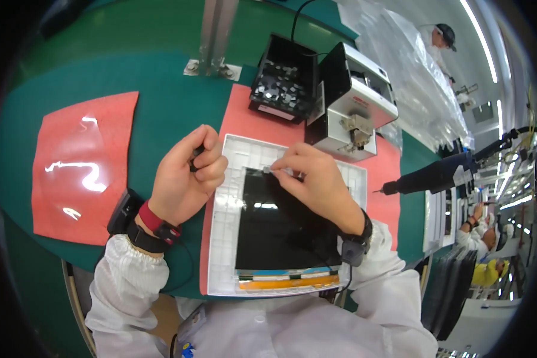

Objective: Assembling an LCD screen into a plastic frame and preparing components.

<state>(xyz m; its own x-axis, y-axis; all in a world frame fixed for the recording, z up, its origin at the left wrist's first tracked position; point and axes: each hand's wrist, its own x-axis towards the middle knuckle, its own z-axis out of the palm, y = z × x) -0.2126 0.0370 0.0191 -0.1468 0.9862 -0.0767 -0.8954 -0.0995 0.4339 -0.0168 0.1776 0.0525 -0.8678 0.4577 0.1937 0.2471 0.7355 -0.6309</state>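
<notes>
A black display panel (pixel 283 224) lies in a white tray (pixel 224 227), with an orange flex strip (pixel 286 283) along its near edge. My right hand (pixel 316 179) is over the panel's far edge, thumb and forefinger pinched at a small pale piece (pixel 267 170) there. To the left, my left hand (pixel 185 173) is raised beside the tray's far left corner, its fingers curled in. A small black piece (pixel 196 154) shows between those fingers, but most of it is hidden. Both wrists wear dark bands.
Beyond the tray stand a black bin (pixel 283 80) of small dark pieces and a white-and-black dispenser machine (pixel 355 101). A black electric screwdriver (pixel 429 174) points in from the right. A red mat (pixel 83 167) lies left. Metal post (pixel 215 36) at the back; other people work far right.
</notes>
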